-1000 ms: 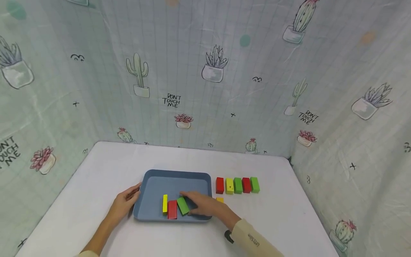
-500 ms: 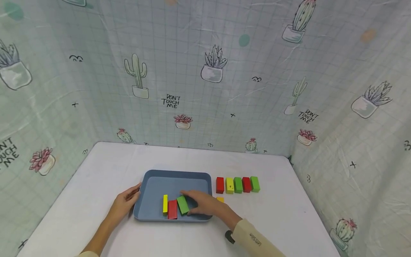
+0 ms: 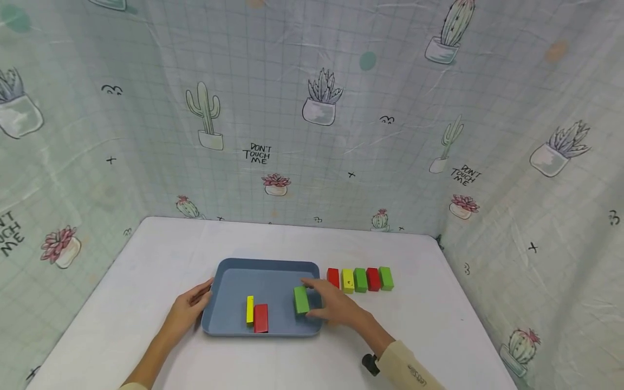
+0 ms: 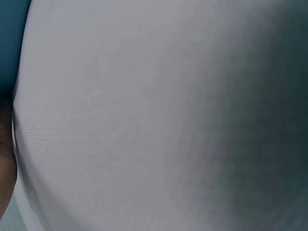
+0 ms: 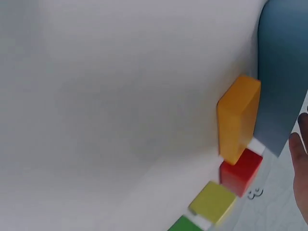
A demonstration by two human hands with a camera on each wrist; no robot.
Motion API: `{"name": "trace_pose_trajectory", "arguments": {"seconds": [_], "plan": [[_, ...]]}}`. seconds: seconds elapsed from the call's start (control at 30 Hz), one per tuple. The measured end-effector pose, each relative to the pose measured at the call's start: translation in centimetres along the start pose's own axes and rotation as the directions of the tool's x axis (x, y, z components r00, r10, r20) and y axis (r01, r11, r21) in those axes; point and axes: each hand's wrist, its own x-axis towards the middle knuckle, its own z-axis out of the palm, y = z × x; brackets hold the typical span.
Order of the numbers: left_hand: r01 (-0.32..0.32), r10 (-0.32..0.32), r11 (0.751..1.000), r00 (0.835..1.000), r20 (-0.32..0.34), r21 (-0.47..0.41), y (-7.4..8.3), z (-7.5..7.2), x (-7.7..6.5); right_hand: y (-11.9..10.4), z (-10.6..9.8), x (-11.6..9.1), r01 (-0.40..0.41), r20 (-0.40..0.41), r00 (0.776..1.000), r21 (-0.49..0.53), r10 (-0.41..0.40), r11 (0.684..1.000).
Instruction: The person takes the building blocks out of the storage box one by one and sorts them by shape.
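Note:
My right hand [image 3: 336, 303] pinches a green block [image 3: 301, 301] between thumb and fingers, over the right part of a blue-grey tray [image 3: 268, 264]. A thin yellow block [image 3: 250, 311] and a red block [image 3: 261, 318] stand side by side near the tray's front wall. My left hand [image 3: 189, 303] rests against the tray's left side, its fingertips at the outer wall. In the left wrist view only part of that hand [image 4: 6, 168] shows beside the tray's wall [image 4: 13, 43].
Right of the tray, several blocks form a row, with a yellow block [image 3: 348, 281] and a red block [image 3: 373, 279] among them. An orange block [image 5: 238, 120] lies close by the tray's wall, mostly hidden by my right hand in the head view. A patterned cloth [image 3: 292, 65] hangs behind the white table [image 3: 414, 325].
My right hand has moved right and slightly back with the green block, away from the red block. My left hand has stayed at the tray's left side.

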Motion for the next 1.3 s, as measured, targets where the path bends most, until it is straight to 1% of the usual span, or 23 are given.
{"name": "trace_pose_trajectory", "arguments": {"seconds": [0.23,0.33,0.47,0.57,0.7,0.77,0.9,1.03,1.17,1.23,1.3], "plan": [[-0.012,0.011,1.0,1.0,-0.013,-0.003,-0.3,0.1,0.2,1.5,-1.5,-2.1,-0.059,-0.073,0.995,0.084,0.066,0.995],[-0.008,0.008,1.0,1.0,-0.013,-0.005,-0.3,0.1,0.1,2.3,-1.9,-2.9,-0.053,-0.091,0.994,0.066,0.059,0.996],[0.009,-0.009,1.0,1.0,-0.001,-0.006,-0.2,0.0,-0.1,3.3,-2.0,-4.2,-0.057,-0.088,0.994,0.05,0.062,0.997],[0.008,-0.008,1.0,1.0,0.006,-0.006,0.0,-0.1,-0.1,3.8,-2.2,-5.2,-0.103,-0.082,0.991,0.049,0.107,0.993],[-0.011,0.011,1.0,1.0,0.01,-0.001,0.1,-0.2,0.0,4.6,-2.7,-6.3,-0.171,-0.087,0.981,0.034,0.174,0.985],[-0.02,0.02,1.0,1.0,0.007,0.0,0.1,-0.3,0.0,5.0,-3.1,-6.6,-0.189,-0.09,0.977,0.035,0.192,0.981],[-0.025,0.025,1.0,1.0,0.002,0.001,0.1,-0.3,0.1,5.9,-3.4,-7.2,-0.219,-0.07,0.973,0.046,0.222,0.975],[-0.017,0.017,1.0,1.0,-0.001,-0.002,-0.2,-0.2,0.1,6.4,-3.1,-8.0,-0.239,-0.019,0.97,0.068,0.241,0.969],[-0.005,0.005,1.0,1.0,-0.002,-0.006,-0.4,-0.1,0.0,6.7,-2.5,-8.6,-0.235,0.008,0.972,0.025,0.235,0.972],[-0.006,0.006,1.0,1.0,-0.003,-0.011,-0.5,0.0,0.1,6.9,-2.2,-8.7,-0.233,0.011,0.972,-0.007,0.233,0.972],[-0.011,0.011,1.0,1.0,-0.001,-0.013,-0.5,0.0,0.1,6.9,-2.1,-8.8,-0.229,0.013,0.973,-0.016,0.23,0.973]]}}
